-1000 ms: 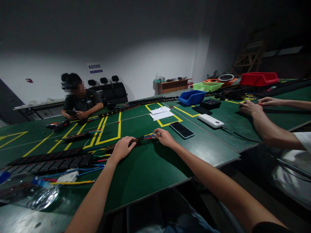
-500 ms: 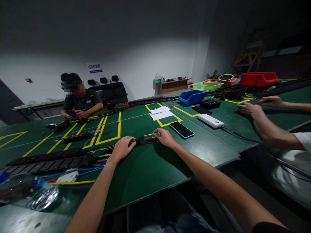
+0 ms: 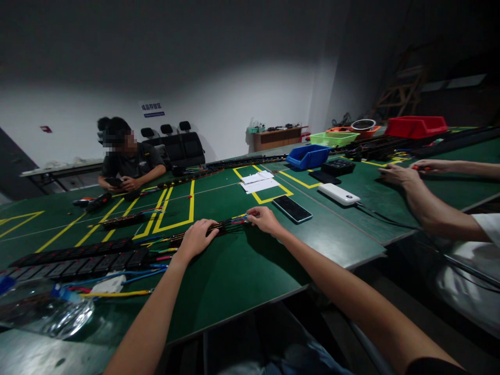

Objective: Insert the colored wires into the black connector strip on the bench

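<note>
My left hand point(image 3: 196, 238) rests palm down on a long black strip point(image 3: 224, 226) lying across the green table point(image 3: 242, 276), fingers curled over it. My right hand point(image 3: 264, 220) pinches the coloured wires point(image 3: 241, 219) at the strip's right end. More black strips point(image 3: 78, 258) with red, blue and yellow leads lie to the left.
A dark phone point(image 3: 292, 209), a white power bank point(image 3: 338, 194) and white papers point(image 3: 259, 183) lie beyond my right hand. A plastic water bottle point(image 3: 42, 312) lies at near left. A seated person point(image 3: 127, 161) is across the table. Another person's arms point(image 3: 425, 203) work at right. Blue bin point(image 3: 308, 156) behind.
My hands have stayed almost still on the strip. The other person's hands at the right have shifted slightly toward the far side.
</note>
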The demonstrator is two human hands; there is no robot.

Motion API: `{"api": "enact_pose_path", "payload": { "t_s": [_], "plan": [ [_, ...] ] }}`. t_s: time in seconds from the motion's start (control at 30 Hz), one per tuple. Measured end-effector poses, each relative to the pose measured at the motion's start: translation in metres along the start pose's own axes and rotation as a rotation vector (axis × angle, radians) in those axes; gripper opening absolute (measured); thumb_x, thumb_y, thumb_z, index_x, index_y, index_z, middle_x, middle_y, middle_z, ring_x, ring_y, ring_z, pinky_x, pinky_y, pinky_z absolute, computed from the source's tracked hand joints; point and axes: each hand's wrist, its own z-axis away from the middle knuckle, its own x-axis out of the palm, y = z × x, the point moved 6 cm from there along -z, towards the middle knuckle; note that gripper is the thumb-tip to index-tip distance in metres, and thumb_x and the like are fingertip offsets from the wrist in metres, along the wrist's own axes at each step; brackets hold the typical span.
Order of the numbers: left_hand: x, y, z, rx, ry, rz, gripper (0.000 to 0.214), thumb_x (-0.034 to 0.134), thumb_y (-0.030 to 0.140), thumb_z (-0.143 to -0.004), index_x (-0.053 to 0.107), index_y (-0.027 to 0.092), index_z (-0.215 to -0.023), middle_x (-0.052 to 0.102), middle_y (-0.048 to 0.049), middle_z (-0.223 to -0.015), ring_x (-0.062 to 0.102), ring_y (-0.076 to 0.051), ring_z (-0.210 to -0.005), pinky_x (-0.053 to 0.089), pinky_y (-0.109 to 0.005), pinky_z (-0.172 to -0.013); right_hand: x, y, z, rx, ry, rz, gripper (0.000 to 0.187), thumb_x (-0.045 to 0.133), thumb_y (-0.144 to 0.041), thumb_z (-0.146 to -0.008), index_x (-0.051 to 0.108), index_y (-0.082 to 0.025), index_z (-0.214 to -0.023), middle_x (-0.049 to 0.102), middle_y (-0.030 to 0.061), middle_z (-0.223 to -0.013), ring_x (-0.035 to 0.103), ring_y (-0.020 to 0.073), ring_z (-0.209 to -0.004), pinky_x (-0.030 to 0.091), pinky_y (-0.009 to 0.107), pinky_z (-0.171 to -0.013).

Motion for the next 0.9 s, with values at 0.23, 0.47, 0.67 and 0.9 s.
{"api": "enact_pose_path", "payload": {
  "t_s": [0.23, 0.47, 0.67, 0.9],
  "plan": [
    [-0.001, 0.0, 0.0, 0.009, 0.006, 0.002, 0.036, 0.046, 0.047, -0.101, 0.067, 0.024, -0.121, 0.069, -0.0081, -0.123, 0.064, -0.026, -0.113, 0.051, -0.04, -0.096, 0.0, 0.002, -0.001, -0.014, 0.01, -0.013, 0.017, 0.068, -0.021, -0.087, 0.075, -0.015, -0.101, 0.077, 0.0048, -0.086, 0.066, 0.0117, -0.059, 0.052, 0.022, -0.062],
    [-0.001, 0.002, 0.0, 0.011, 0.01, -0.007, 0.035, 0.047, 0.046, -0.101, 0.067, 0.024, -0.12, 0.069, -0.0085, -0.121, 0.064, -0.027, -0.112, 0.051, -0.041, -0.097, 0.001, 0.004, -0.002, 0.02, 0.015, -0.037, 0.025, 0.069, -0.021, -0.087, 0.075, -0.013, -0.11, 0.077, 0.0073, -0.093, 0.066, 0.0116, -0.06, 0.053, 0.022, -0.062],
    [-0.001, 0.001, 0.0, 0.01, 0.014, -0.007, 0.036, 0.047, 0.046, -0.101, 0.067, 0.024, -0.121, 0.069, -0.0082, -0.122, 0.064, -0.027, -0.112, 0.051, -0.041, -0.098, 0.0, 0.004, -0.002, 0.006, 0.02, -0.025, 0.028, 0.072, -0.022, -0.086, 0.076, -0.014, -0.112, 0.077, 0.0081, -0.096, 0.067, 0.012, -0.063, 0.055, 0.023, -0.064],
    [-0.002, 0.003, 0.0, 0.011, 0.007, -0.013, 0.034, 0.047, 0.045, -0.101, 0.067, 0.024, -0.12, 0.069, -0.0077, -0.122, 0.064, -0.026, -0.112, 0.051, -0.041, -0.097, 0.006, 0.015, -0.007, 0.009, 0.021, -0.096, 0.037, 0.072, -0.023, -0.085, 0.072, -0.011, -0.12, 0.076, 0.0082, -0.094, 0.065, 0.0117, -0.061, 0.054, 0.023, -0.061]
  ]
}}
